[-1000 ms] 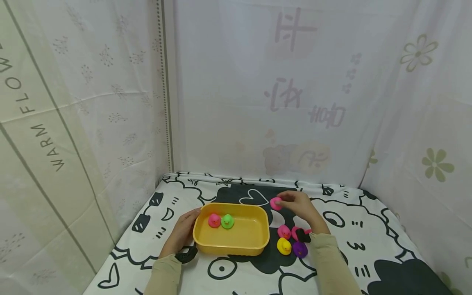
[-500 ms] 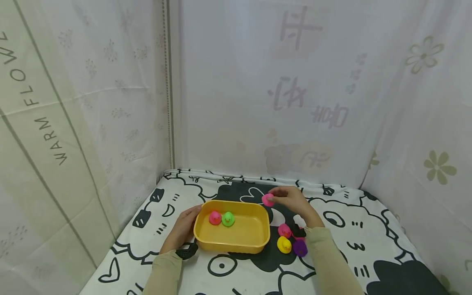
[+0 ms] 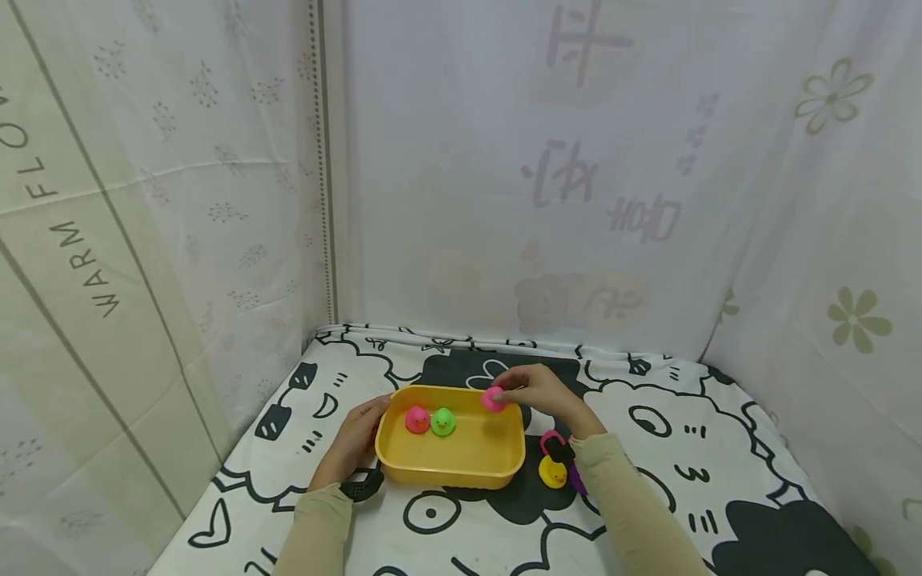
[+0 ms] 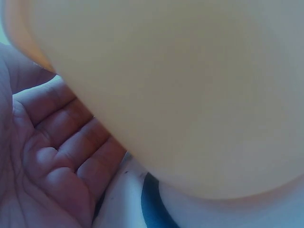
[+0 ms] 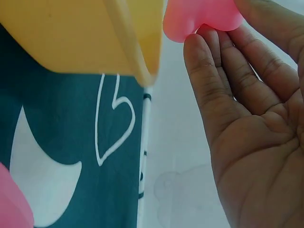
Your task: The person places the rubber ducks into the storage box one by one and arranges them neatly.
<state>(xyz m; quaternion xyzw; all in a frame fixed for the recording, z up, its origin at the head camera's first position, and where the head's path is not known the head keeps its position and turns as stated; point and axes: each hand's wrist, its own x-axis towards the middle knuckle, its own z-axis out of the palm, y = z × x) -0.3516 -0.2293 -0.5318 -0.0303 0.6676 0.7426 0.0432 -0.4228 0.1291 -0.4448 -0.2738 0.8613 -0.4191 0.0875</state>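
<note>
With the right hand (image 3: pixel 543 392) I'm pinching a pink duck (image 3: pixel 493 401), cropped in the wrist view, at the far right corner of the yellow basin (image 3: pixel 446 478). The left hand (image 3: pixel 356 440) is touching its side, fingertips hidden; I can't tell its grip. A black strap (image 3: pixel 559 450) is part-covering a purple toy (image 3: pixel 577 482).

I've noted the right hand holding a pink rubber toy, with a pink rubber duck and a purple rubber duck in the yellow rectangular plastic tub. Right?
Not quite: beside the pink rubber duck in the yellow rectangular plastic tub sits a green rubber duck, not a purple one, as the head view shows. The rest stands.
</note>
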